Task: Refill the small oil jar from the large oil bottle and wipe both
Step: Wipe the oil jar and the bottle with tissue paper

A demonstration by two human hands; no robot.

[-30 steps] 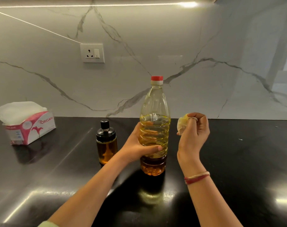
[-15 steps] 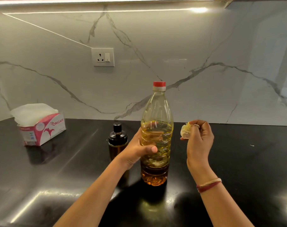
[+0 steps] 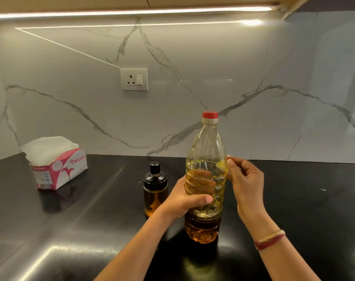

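The large oil bottle (image 3: 207,151), clear plastic with a red cap, stands upright on the black counter (image 3: 91,230) and is about half full of yellow oil. My left hand (image 3: 184,201) grips its lower body from the left. My right hand (image 3: 245,179) pinches a small crumpled tissue (image 3: 227,158) and presses it against the bottle's right side at shoulder height; the tissue is mostly hidden behind the bottle. The small oil jar (image 3: 155,189), amber glass with a black cap, stands just left of the bottle, untouched.
A pink and white tissue box (image 3: 59,169) sits at the back left of the counter. A wall socket (image 3: 134,79) is set in the marble backsplash. Bare counter lies right of the bottle.
My right hand moved left and brought the tissue from beside the bottle onto its right side. My left hand kept its grip. The camera tilted up.
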